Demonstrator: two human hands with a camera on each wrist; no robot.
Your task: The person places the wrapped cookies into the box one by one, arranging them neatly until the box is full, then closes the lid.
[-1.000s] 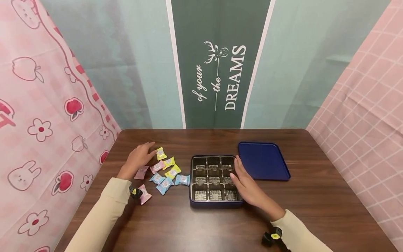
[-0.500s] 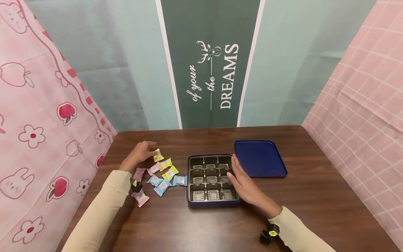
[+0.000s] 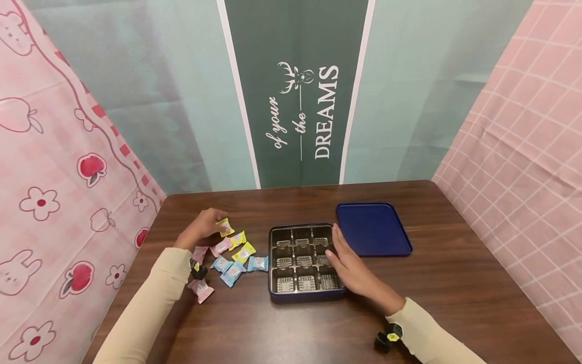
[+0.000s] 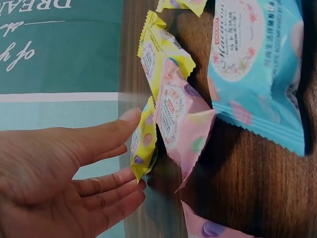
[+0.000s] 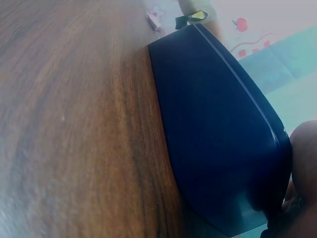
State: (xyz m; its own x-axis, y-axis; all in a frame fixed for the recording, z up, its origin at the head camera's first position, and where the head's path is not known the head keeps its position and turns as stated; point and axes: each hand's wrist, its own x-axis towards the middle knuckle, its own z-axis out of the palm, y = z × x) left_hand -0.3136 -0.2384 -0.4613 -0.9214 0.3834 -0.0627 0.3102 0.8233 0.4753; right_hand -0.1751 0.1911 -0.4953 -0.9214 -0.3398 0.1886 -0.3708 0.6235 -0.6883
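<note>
**Left hand [image 3: 203, 225] at a yellow packet [image 4: 145, 139], right hand [image 3: 353, 269] against the box [image 3: 309, 297]**

The yellow packet lay on the brown worktop [image 3: 454, 283], at the far side of a loose cluster. The left hand's thumb and fingers stood apart around it; whether they gripped it could not be made out. Two other yellow packets [image 3: 244, 252], three pink packets [image 3: 221, 246] and three blue packets [image 3: 233, 273] lay nearby, the rightmost blue one just beside the box. The right hand rested along the box's right rim, fingers extended, thumb apart from them. The navy box stood flat, its dark insert divided into nine compartments. A blue lid [image 3: 374, 230] lay beyond it to the right, before a green cloth [image 3: 309, 30] lettered "DREAMS".
</note>
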